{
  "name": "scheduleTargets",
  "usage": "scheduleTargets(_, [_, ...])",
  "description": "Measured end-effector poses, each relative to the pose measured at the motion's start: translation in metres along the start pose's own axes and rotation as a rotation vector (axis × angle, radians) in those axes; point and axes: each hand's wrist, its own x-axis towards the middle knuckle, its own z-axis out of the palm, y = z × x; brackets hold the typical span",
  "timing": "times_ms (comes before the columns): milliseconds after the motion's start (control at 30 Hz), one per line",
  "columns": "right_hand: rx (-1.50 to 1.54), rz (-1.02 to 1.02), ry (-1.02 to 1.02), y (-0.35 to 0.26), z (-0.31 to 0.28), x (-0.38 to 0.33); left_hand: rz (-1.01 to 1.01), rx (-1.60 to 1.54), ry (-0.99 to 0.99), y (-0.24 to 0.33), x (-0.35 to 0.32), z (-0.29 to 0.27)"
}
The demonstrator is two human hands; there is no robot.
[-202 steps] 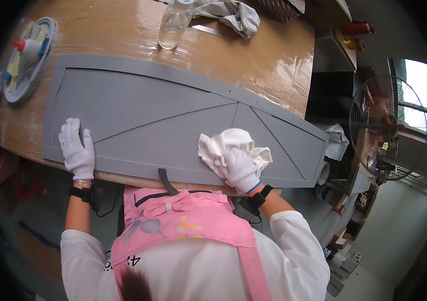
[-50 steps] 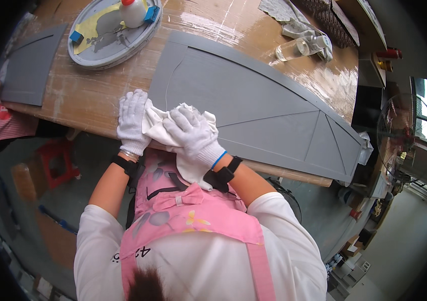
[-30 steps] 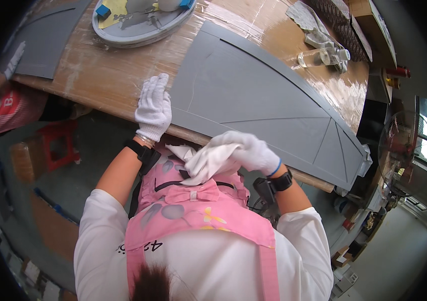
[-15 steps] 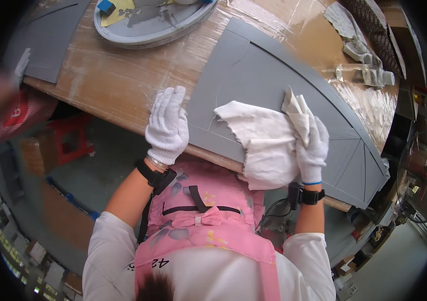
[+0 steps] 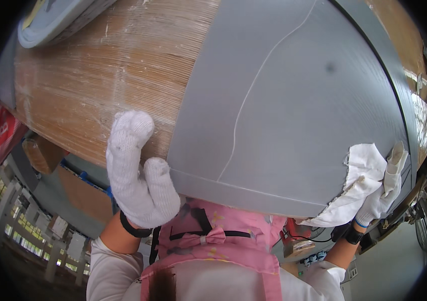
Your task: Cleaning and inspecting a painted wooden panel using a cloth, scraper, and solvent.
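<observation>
A large grey panel (image 5: pixel 293 100) with a curved raised border lies on the table, and a thin pale line winds across its face. My right hand (image 5: pixel 374 206), in a white knit glove, is at the panel's right end, closed on a crumpled white cloth (image 5: pixel 356 190). Part of the cloth spreads over the panel and droops at its near edge. My left hand (image 5: pixel 136 170), gloved too, is lifted by the table's near edge, left of the panel. Its fingers bend forward with the thumb apart, and nothing is between them.
Ribbed brown wrapping covers the table (image 5: pixel 98 90). A grey-smeared round tub (image 5: pixel 58 22) stands at the far left. Beyond the table's left end are a red and pink bag (image 5: pixel 7 133) and part of another person's arm. A fan (image 5: pixel 423 223) stands at the right.
My right hand has carried the cloth rightward along the panel to its end. The left hand has curled its fingers. The view has shifted closer to the panel.
</observation>
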Motion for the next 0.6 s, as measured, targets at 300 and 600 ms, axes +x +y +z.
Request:
scheduleTargets(300, [-0.056, -0.105, 0.013, 0.000, 0.000, 0.001, 0.097, 0.047, -0.027, 0.000, -0.008, 0.002])
scheduleTargets(600, [0.024, -0.042, -0.005, -0.020, -0.002, 0.011, 0.108, 0.167, -0.108, 0.006, -0.008, -0.006])
